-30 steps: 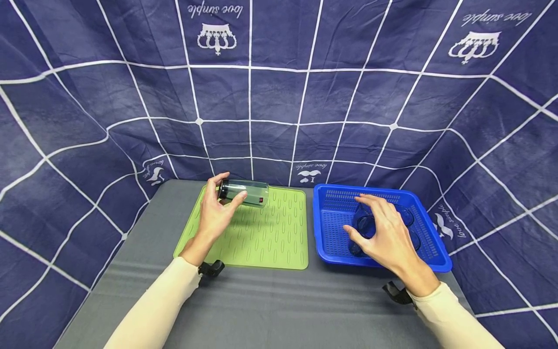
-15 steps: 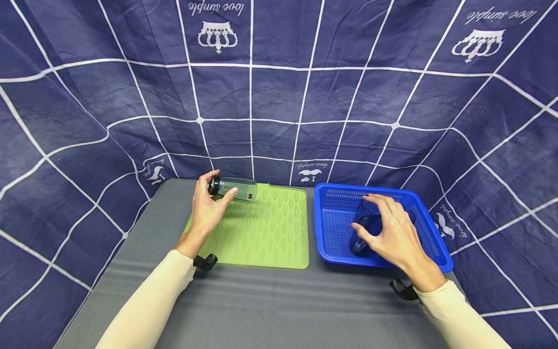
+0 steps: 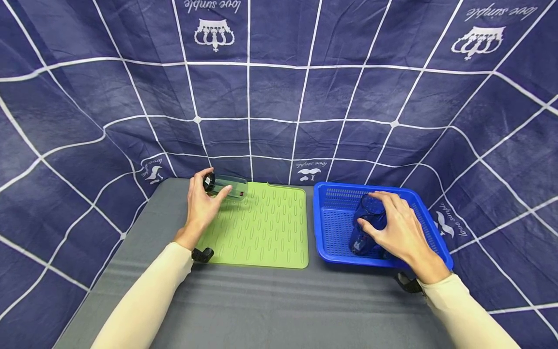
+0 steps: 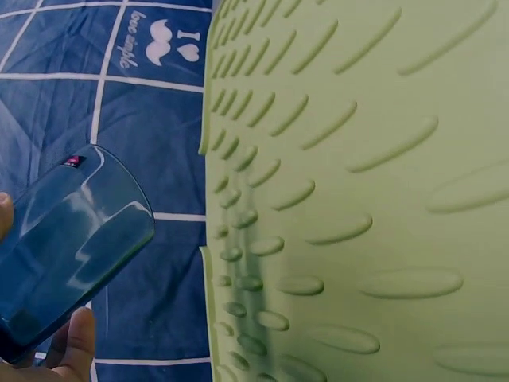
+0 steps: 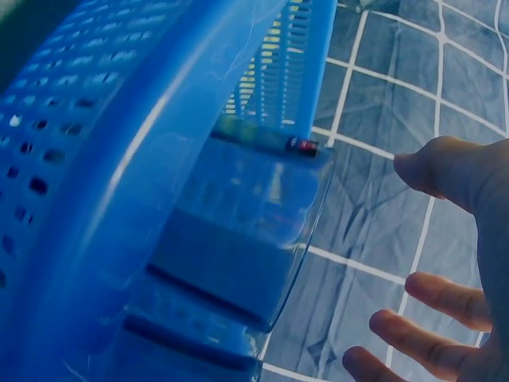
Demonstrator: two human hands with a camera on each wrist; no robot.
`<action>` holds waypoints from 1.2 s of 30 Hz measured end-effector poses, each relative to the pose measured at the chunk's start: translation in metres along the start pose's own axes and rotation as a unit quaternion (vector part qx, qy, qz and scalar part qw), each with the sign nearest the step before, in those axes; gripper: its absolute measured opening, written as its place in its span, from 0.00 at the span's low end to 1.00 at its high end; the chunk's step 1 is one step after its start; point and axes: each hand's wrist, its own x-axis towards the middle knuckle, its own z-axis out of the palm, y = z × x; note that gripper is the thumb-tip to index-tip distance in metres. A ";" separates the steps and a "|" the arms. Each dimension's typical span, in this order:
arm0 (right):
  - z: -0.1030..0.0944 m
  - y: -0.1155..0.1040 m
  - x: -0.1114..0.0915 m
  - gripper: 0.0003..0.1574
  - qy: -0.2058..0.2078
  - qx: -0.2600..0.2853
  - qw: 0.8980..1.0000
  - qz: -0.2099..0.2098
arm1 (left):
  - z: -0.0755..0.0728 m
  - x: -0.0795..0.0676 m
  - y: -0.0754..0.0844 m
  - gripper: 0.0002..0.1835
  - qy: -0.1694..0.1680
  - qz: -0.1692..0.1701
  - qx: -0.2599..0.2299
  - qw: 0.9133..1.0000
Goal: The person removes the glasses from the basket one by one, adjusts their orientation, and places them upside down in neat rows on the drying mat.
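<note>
In the head view my left hand [image 3: 202,203] holds a clear greenish drinking glass [image 3: 231,186] on its side, thumb on the near side and fingers round its dark, thick base. The glass hangs over the back left of a green ridged mat [image 3: 270,228], mouth pointing right. A small red label [image 4: 74,161] shows near its rim in the left wrist view. My right hand [image 3: 398,228] is above the blue basket [image 3: 319,228], thumb and fingers spread beside a glass [image 3: 362,232] standing in it. In the right wrist view those fingers [image 5: 429,350] are apart from the glass.
More glass shows beside the standing one in the right wrist view, partly hidden by the basket wall. Mat and basket stand side by side on a grey table [image 3: 261,305]. Dark blue cloth with white lines [image 3: 279,97] encloses the back and sides.
My left hand has moved left with the glass, toward the mat's back left corner. My right hand has shifted slightly right over the basket, and the glass there shows more.
</note>
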 end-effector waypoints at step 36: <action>-0.006 0.040 0.030 0.50 -0.097 -0.023 0.992 0.071 | 0.008 0.029 -0.037 0.42 0.003 0.004 0.052 0.999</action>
